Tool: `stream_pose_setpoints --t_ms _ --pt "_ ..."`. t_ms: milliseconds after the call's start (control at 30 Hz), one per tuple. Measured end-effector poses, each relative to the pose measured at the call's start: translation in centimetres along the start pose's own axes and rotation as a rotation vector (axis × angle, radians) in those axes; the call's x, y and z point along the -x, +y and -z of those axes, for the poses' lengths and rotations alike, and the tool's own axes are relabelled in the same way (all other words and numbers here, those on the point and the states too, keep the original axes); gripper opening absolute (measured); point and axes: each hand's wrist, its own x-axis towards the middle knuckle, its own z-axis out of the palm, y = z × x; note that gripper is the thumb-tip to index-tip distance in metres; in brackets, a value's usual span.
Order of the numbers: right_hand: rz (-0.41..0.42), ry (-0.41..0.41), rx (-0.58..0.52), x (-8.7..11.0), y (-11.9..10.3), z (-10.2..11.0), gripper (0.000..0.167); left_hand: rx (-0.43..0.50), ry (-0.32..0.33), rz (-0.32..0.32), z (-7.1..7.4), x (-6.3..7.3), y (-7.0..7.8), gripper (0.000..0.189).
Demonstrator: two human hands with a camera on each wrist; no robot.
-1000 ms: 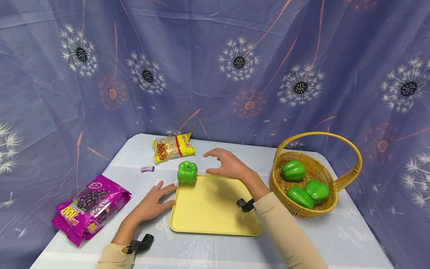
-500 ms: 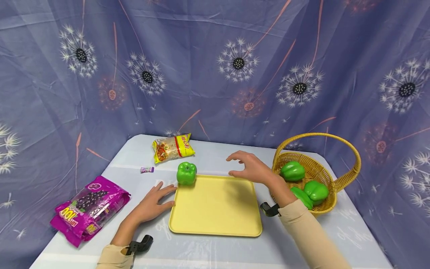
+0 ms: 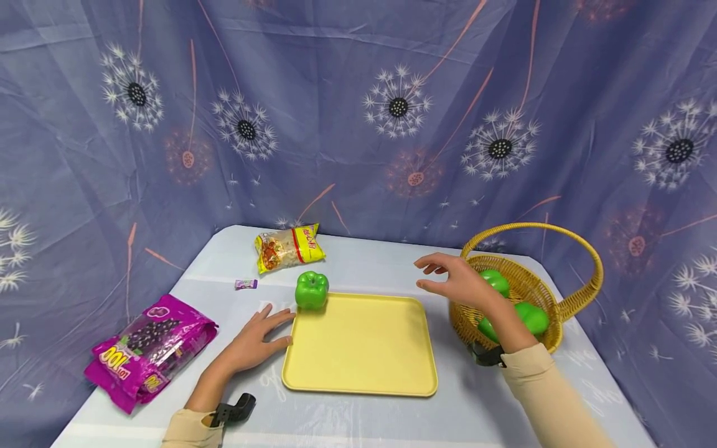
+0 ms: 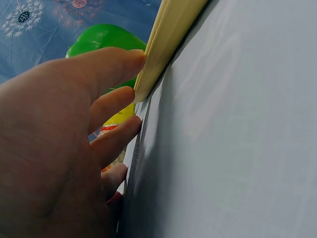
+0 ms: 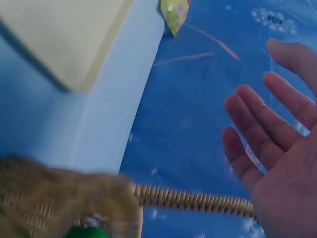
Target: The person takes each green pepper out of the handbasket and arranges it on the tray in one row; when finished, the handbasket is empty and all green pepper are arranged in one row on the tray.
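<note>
My left hand (image 3: 254, 342) lies with fingers spread at the left edge of a yellow tray (image 3: 361, 348); in the left wrist view a fingertip touches the tray's rim (image 4: 166, 47). A green bell pepper (image 3: 312, 290) stands on the tray's far left corner. Holding nothing, my right hand (image 3: 456, 280) hovers by the left side of a wicker basket (image 3: 465, 320), its fingers loosely bent. Inside the basket are green bell peppers (image 3: 532, 317), partly hidden by my right hand and forearm. The right wrist view shows the right palm (image 5: 287, 193) bare.
A purple grape-print bag (image 3: 154, 348) lies at the table's left. Behind the pepper is a yellow food packet (image 3: 288, 247), with a small purple wrapped candy (image 3: 246, 284) nearby. The basket's tall handle (image 3: 585, 249) arches up on the right. A blue dandelion-print curtain (image 3: 336, 124) hangs behind the table.
My right hand has moved right, from above the tray's far edge to beside the basket, and now covers part of the peppers there. The left hand and the pepper on the tray stayed put.
</note>
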Motion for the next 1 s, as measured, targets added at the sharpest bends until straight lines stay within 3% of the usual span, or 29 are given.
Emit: stream_pose_setpoints --t_ms 467,633,833,1000 --pt "-0.082 0.017 -0.021 3.6 2.9 4.0 0.033 -0.002 0.004 0.002 -0.1 0.1 -0.2 0.057" --pt "-0.135 -0.012 0.022 4.2 4.3 5.4 0.028 0.004 0.009 -0.002 -0.1 0.1 -0.3 0.057" --pt "-0.236 -0.024 0.04 4.9 5.3 6.9 0.033 0.001 0.004 0.005 -0.2 0.1 -0.3 0.057" --pt "-0.252 -0.025 0.052 4.8 6.3 7.6 0.033 0.005 0.014 -0.005 -0.2 0.0 -0.2 0.057"
